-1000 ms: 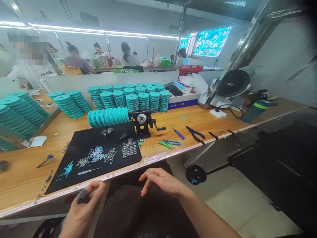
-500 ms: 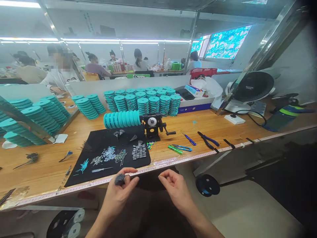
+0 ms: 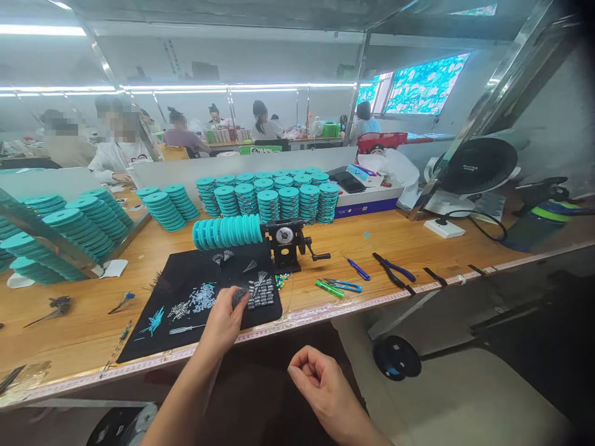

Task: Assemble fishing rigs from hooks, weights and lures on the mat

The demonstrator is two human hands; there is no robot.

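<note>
My left hand (image 3: pixel 225 322) is over the near part of the black mat (image 3: pixel 186 272), its fingers closed round a dark grey speckled bundle (image 3: pixel 239 297). Just right of it lie rows of small grey cylinders (image 3: pixel 261 292) with fine wires fanned over them. My right hand (image 3: pixel 320 387) is in front of the table edge, thumb and forefinger pinched together; whatever they hold is too fine to make out. Also on the mat are translucent bits (image 3: pixel 203 297), silvery pieces (image 3: pixel 179 311), turquoise sticks (image 3: pixel 155 320) and a small pale-handled tool (image 3: pixel 183 330).
Behind the mat stands a black hand-cranked counter (image 3: pixel 284 238) carrying turquoise spools (image 3: pixel 227 232). Stacked spools (image 3: pixel 269 201) line the back. To the right lie snips (image 3: pixel 344 285), a green tube (image 3: pixel 329 288), a blue tool (image 3: pixel 357 268) and pliers (image 3: pixel 393 269). Several people sit beyond the partition.
My left hand has moved up and forward over the mat with the dark bundle. My right hand has dropped slightly, still pinched. The view has shifted a little.
</note>
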